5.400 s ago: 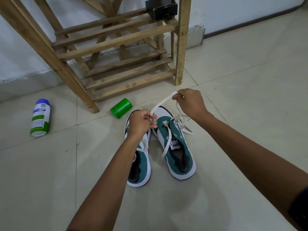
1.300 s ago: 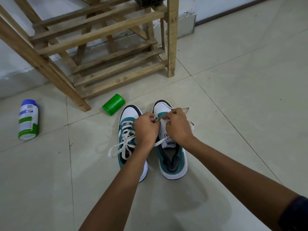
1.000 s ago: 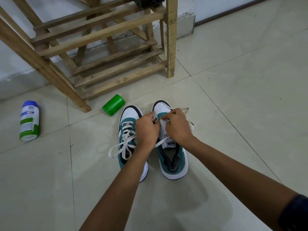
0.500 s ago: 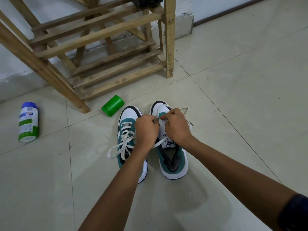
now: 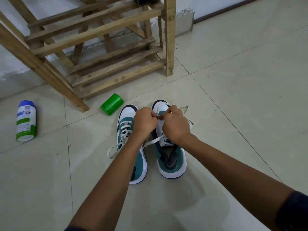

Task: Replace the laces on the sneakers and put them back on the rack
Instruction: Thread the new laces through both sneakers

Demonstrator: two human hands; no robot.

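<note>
Lacing is under way on the right sneaker (image 5: 170, 157), which stands on the floor (image 5: 233, 114) beside the already laced left sneaker (image 5: 131, 147), near the wooden rack (image 5: 116, 69). Left hand (image 5: 145, 121) and right hand (image 5: 175, 125) each pinch the white lace (image 5: 152, 141) over the forward eyelets. Next, I judge, comes feeding the tip through an eyelet and pulling it snug.

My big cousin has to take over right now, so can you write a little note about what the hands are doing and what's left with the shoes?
Left hand and right hand: both pinch the white lace over the right sneaker, near its front eyelets.
Left sneaker: laced, ends loose, not tied.
Both sneakers sit side by side on the floor in front of the wooden rack.
Done: left sneaker threaded.
Left: finish threading the right sneaker, tie both, put them on the rack.
</note>
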